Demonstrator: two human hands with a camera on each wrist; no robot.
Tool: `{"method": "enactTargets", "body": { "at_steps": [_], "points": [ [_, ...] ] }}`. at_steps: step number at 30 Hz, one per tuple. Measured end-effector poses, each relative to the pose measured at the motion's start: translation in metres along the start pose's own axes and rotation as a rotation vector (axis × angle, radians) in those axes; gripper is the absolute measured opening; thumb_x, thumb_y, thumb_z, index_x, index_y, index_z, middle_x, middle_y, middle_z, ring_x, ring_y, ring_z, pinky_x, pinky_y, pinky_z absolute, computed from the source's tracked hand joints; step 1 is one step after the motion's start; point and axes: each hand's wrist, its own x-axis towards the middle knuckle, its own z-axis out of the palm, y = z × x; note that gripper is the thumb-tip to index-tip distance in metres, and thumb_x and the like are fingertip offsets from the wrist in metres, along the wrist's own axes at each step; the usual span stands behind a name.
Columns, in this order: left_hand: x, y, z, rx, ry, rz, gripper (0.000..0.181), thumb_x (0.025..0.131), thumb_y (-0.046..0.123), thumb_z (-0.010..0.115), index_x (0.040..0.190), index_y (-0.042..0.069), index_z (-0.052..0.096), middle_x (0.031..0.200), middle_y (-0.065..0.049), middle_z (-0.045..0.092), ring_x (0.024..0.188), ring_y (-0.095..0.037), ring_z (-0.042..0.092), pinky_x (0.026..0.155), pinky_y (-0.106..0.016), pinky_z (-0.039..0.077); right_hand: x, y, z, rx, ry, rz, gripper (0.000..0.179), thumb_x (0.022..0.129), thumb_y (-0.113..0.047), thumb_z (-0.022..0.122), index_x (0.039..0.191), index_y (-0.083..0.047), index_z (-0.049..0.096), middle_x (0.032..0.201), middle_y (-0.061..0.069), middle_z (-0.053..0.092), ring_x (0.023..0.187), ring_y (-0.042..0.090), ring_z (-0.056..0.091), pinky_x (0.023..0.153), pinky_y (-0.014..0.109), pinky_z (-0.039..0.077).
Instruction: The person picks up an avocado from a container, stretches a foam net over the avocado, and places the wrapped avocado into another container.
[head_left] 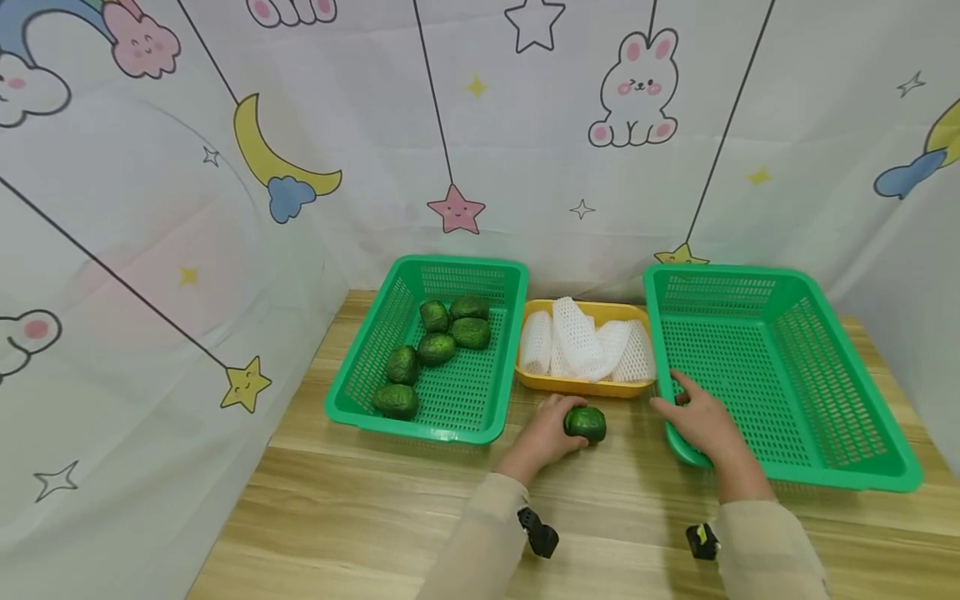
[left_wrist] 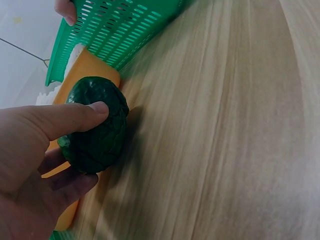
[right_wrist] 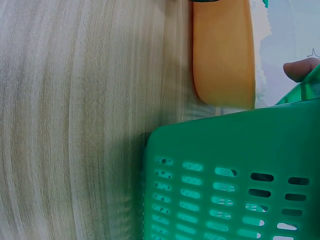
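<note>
In the head view my left hand (head_left: 549,429) grips a dark green avocado (head_left: 585,424) over the table, in front of the yellow basket (head_left: 585,387). The left wrist view shows the thumb across the avocado (left_wrist: 97,127) and the fingers beneath it. My right hand (head_left: 703,419) holds the left rim of the right green basket (head_left: 855,479), thumb outside and fingers over the edge. No avocado shows inside that basket. Several more avocados (head_left: 437,349) lie in the left green basket (head_left: 450,435).
White foam net sleeves (head_left: 577,337) fill the yellow basket, which stands between the two green baskets. Behind them hangs a white curtain (head_left: 390,125) printed with stars and rabbits. Everything stands on a wood-grain table (head_left: 360,517).
</note>
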Motion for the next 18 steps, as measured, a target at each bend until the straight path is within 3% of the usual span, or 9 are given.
{"method": "enactTargets", "body": {
  "at_steps": [18],
  "points": [
    [-0.0006, 0.0011, 0.0032, -0.028, 0.024, 0.011, 0.066, 0.073, 0.018, 0.080, 0.131, 0.018, 0.047, 0.117, -0.002, 0.052, 0.109, -0.021, 0.046, 0.089, -0.035, 0.041, -0.0025, -0.0026, -0.0021, 0.002, -0.010, 0.002, 0.085, 0.089, -0.055, 0.047, 0.147, -0.001, 0.015, 0.125, 0.030, 0.043, 0.101, 0.040, 0.049, 0.075, 0.047, 0.042]
  ]
}}
